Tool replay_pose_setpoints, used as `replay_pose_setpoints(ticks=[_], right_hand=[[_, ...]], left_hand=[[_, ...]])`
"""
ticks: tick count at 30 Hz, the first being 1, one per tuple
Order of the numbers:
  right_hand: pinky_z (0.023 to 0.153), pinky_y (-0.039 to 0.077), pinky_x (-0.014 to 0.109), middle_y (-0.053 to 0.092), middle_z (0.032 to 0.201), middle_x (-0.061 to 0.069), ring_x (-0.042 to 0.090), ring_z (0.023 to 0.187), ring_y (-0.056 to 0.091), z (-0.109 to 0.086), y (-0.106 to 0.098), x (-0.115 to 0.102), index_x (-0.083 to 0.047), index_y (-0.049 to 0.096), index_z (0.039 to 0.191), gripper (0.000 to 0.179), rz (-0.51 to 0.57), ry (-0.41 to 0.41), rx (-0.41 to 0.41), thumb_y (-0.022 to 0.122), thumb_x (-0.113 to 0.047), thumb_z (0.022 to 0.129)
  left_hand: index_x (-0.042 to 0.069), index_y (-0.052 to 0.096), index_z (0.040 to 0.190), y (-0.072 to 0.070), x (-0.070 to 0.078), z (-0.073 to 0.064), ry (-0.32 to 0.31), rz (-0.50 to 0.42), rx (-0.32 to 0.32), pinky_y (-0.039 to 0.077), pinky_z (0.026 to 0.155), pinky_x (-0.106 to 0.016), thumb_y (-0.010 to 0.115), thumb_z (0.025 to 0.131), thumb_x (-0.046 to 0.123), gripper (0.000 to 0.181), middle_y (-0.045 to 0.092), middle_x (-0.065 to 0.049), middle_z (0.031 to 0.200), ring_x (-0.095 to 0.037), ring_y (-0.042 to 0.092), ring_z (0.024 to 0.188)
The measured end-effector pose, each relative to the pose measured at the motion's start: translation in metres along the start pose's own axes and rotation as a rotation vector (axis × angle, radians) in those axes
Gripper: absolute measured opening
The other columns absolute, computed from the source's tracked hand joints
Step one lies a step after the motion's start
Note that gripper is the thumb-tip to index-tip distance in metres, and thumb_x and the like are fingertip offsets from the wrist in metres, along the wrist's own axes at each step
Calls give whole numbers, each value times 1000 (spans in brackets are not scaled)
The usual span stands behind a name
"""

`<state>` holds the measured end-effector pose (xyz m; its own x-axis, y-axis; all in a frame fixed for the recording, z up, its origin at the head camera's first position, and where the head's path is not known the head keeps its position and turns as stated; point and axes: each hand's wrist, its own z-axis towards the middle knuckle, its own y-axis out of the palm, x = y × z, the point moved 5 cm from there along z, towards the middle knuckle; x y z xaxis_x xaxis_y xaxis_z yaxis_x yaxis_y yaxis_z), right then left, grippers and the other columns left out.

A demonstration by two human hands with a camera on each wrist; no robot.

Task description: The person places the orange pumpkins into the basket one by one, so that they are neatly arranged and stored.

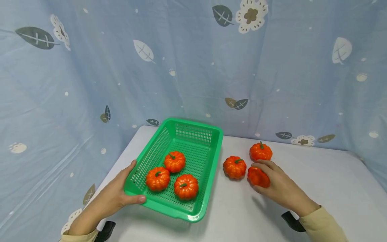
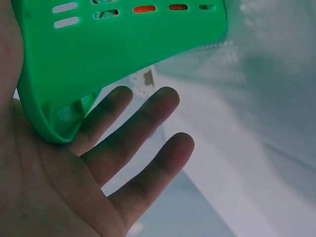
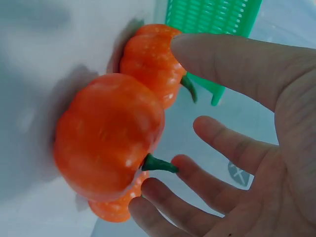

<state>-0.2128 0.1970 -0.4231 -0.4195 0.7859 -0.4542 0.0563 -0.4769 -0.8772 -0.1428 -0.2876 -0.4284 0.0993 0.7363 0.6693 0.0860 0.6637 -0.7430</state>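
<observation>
A green plastic basket (image 1: 178, 215) holds three small orange pumpkins with green stems. My left hand (image 1: 113, 191) grips its near left corner, thumb over the rim. In the left wrist view the other fingers (image 2: 153, 182) stretch out spread below the green wall. My right hand (image 1: 278, 186) hovers over an orange pumpkin (image 1: 258, 177), which it partly hides in the head view. Its fingers are spread around that pumpkin (image 3: 108, 133) in the right wrist view, with fingertips near the green stem (image 3: 159, 164) and the thumb apart from it.
Two more pumpkins lie close by, one (image 1: 234, 167) between basket and right hand, the other (image 1: 260, 151) farther back. All rest on a white table (image 1: 320, 178). A blue curtain (image 1: 193, 67) with leaf and flower prints hangs behind and along the left.
</observation>
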Motion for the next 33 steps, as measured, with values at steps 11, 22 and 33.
replay_pose_setpoints(ticks=[11,22,33], right_hand=[[95,45,68,44,149,19,46,129,46,-7,2,14,-11,56,141,71,-51,6,-21,88,-24,79],[99,42,67,42,150,22,47,133,39,-5,11,24,-8,53,143,75,-98,-30,36,89,-13,77],[85,48,70,29,155,31,56,129,42,-2,12,29,-19,54,140,73,-135,6,82,90,-13,77]], left_hand=[[19,5,165,0,0,0,-2,10,5,34,101,-72,88,78,42,122,18,-27,163,-52,25,144],[19,6,165,2,1,1,-17,-14,-6,31,102,-73,88,77,41,123,17,-25,164,-52,22,146],[21,6,165,2,-2,2,-26,-25,-2,31,103,-73,89,76,42,124,17,-26,164,-52,22,145]])
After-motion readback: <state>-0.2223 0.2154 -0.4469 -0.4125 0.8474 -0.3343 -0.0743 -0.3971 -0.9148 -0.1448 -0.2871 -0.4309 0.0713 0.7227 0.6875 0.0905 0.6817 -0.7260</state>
